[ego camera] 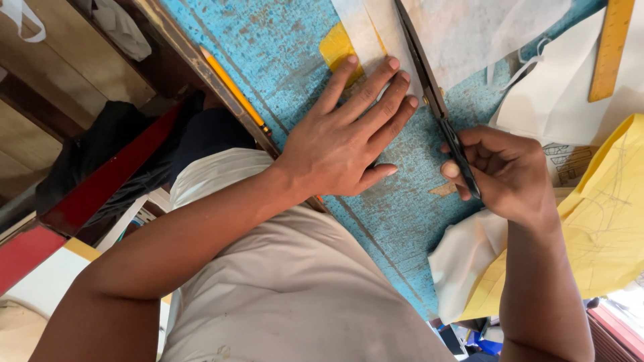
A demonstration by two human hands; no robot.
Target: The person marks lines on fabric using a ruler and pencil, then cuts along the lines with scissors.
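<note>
My left hand (345,137) lies flat on the worn blue table (282,47), fingers spread, its fingertips pressing a strip of white fabric (365,30) laid over a yellow paper piece (335,45). My right hand (503,174) grips the black handles of a pair of long scissors (429,87). The blades run up along the edge of the white fabric, right beside my left fingertips. More white fabric (483,27) lies on the other side of the blades.
A yellow pencil (235,90) lies along the table's wooden edge. A wooden ruler (609,50) rests at the top right on white cloth (563,94). Yellow pattern paper (604,214) and more white cloth (466,251) lie at the right.
</note>
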